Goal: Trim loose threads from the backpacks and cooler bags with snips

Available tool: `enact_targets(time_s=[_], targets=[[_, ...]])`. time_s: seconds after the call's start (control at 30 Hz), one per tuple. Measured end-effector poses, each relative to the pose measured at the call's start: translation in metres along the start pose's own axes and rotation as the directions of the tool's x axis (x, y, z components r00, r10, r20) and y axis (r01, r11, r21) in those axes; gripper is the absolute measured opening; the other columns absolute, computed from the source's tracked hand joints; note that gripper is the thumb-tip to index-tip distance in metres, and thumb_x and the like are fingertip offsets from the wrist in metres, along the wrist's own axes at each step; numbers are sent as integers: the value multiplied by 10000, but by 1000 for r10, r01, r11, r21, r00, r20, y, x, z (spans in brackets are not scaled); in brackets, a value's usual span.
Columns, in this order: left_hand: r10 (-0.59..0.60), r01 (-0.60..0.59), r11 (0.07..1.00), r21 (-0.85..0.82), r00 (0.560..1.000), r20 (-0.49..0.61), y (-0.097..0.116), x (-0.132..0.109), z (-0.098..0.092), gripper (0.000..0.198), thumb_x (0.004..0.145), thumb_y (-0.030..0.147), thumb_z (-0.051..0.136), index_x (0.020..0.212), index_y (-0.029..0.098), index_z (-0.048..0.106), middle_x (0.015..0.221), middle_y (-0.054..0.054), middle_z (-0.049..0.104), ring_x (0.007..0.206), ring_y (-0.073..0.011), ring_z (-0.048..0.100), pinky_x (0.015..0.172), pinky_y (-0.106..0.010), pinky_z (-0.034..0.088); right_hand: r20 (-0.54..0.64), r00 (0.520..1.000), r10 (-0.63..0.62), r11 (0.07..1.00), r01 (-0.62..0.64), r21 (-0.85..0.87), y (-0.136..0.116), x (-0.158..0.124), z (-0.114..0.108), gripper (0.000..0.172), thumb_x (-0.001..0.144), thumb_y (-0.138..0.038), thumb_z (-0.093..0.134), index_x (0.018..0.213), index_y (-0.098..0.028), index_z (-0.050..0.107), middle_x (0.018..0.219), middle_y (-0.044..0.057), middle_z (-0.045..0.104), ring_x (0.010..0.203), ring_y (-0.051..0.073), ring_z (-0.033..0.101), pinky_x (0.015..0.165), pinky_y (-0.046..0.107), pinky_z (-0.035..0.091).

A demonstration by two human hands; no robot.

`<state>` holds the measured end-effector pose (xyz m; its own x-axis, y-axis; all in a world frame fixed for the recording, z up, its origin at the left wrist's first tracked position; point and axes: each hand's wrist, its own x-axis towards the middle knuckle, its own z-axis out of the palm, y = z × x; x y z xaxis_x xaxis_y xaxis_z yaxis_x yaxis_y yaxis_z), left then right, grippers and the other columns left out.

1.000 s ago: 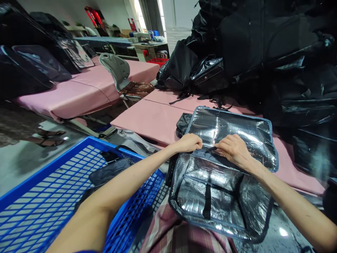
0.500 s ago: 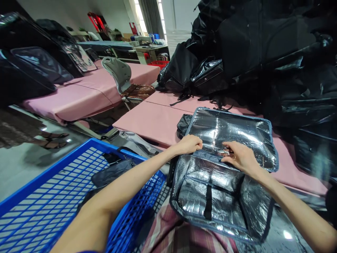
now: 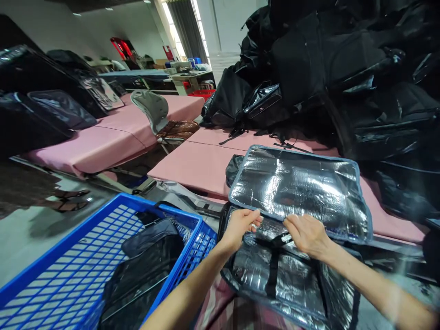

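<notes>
Bag, foil-lined, lies open right of the blue basket; probably light, floppy, slippery inside, best taken by its bound edges. Left hand and right hand curl narrowly near the flap's edge; whether either grips, I cannot tell.

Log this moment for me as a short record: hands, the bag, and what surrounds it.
left hand: fingers curled at near edge of lid; grip unclear
right hand: at the same edge; small shiny item just below, unidentifiable
bag: open, silver-lined, black strap inside
lid: folded back over pink table
left of bag: blue crate holding dark items
beyond: black bags piled on the table; grey chair
</notes>
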<state>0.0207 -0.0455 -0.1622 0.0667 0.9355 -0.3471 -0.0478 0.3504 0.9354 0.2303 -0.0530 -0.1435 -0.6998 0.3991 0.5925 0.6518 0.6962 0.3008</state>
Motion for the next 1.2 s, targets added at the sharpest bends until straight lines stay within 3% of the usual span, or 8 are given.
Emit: enact_targets(time_s=[0.1,0.3,0.6,0.7,0.77,0.83,1.07,1.2], targets=[[-148,159,954,-256,987,62,-6,-3,2,298,623,382,705,656,106,597,727,-83,632,640,-136,595,488,-203,424,16,1000,-3,999,3,-35,-18,-14,1,178,839,-84,452,761,-149,599,677,30,586,569,104,456,537,288,275],[-84,84,922,-378,996,17,-11,-2,14,246,568,291,744,619,119,576,679,-65,635,637,-137,607,474,-185,419,10,998,63,998,-63,-31,-18,-22,1,163,841,-78,464,807,-147,607,726,34,621,597,96,504,554,282,298],[-77,41,929,-369,994,-82,-7,5,12,283,605,360,701,635,111,570,634,-49,617,555,-112,586,442,-181,401,-53,997,60,996,-63,-61,-9,-19,3,194,830,-51,462,794,-143,629,692,33,624,581,103,503,554,276,304],[-53,16,941,-339,993,-102,-8,8,12,289,596,363,707,619,117,558,605,-30,594,533,-100,569,435,-174,384,29,979,204,978,-205,44,-2,-14,1,196,846,-96,447,794,-174,618,713,19,618,550,102,466,535,264,286],[-34,3,942,-335,996,-85,-9,10,13,293,599,368,710,619,118,559,598,-24,585,534,-97,561,436,-172,378,139,941,309,940,-324,103,2,-5,0,133,857,-215,475,853,-190,605,784,28,619,586,119,475,542,259,287],[-21,-2,939,-343,998,-62,-10,11,14,296,601,373,712,621,119,563,595,-20,581,533,-93,553,440,-170,375,202,912,357,917,-383,110,4,9,2,216,839,-354,513,956,-184,577,867,57,612,688,155,510,582,266,306],[-6,-18,932,-361,998,-67,-9,13,14,306,580,373,723,593,117,556,554,3,551,502,-81,532,434,-170,358,221,880,420,906,-420,-46,8,32,20,174,871,-282,465,787,-165,563,727,50,568,681,169,479,623,293,259],[8,-31,932,-361,998,-66,-11,14,12,307,581,372,724,583,115,556,541,6,544,497,-79,527,431,-169,354,204,902,381,908,-406,98,18,26,16,177,879,-312,460,858,-169,563,771,45,588,703,158,477,638,276,263]])
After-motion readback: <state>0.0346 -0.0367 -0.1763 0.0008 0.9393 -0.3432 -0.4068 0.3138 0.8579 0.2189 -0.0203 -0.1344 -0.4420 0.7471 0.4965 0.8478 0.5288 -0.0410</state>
